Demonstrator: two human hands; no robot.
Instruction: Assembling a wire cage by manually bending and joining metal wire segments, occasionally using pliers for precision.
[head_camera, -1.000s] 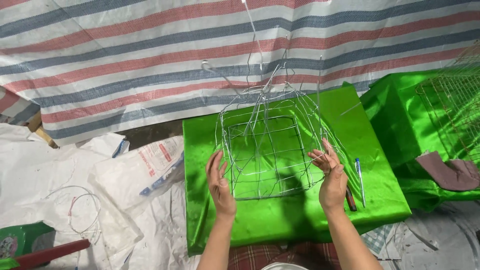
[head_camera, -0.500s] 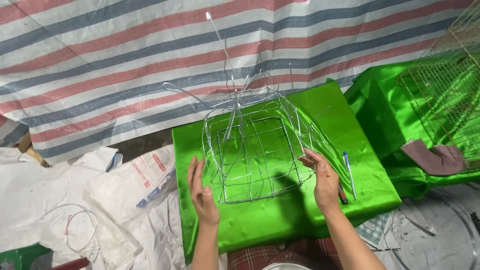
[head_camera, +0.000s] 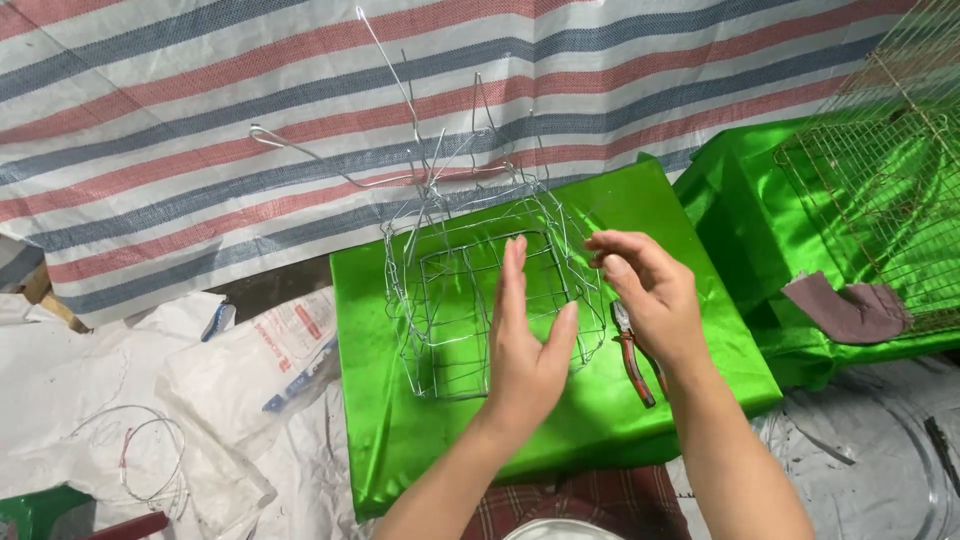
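Standing on the green table (head_camera: 700, 380), the wire frame (head_camera: 480, 300) is a boxy cage of bent silver wire, with long loose ends sticking up and out at its top toward the striped tarp (head_camera: 200, 120). The left hand (head_camera: 525, 350) is raised in front of the frame, fingers straight and together, flat and holding nothing; whether its fingertips touch the wire I cannot tell. The right hand (head_camera: 645, 290) hovers at the frame's right upper edge with fingers loosely curled, and it seems to pinch or reach for a thin strand (too fine to be sure). Red-handled pliers (head_camera: 632, 352) lie on the table just beside the frame, under the right hand and untouched.

Judging by how things lie, the cage's sides and base look formed and tied, while the top is unfinished: the stray ends are neither trimmed nor tucked in. A finished-looking mesh cage (head_camera: 880, 170) sits on the neighbouring green table, with a brown cloth (head_camera: 850, 305) near it. Wire offcuts (head_camera: 140, 450) and white sacks (head_camera: 250, 370) lie on the floor to the left.
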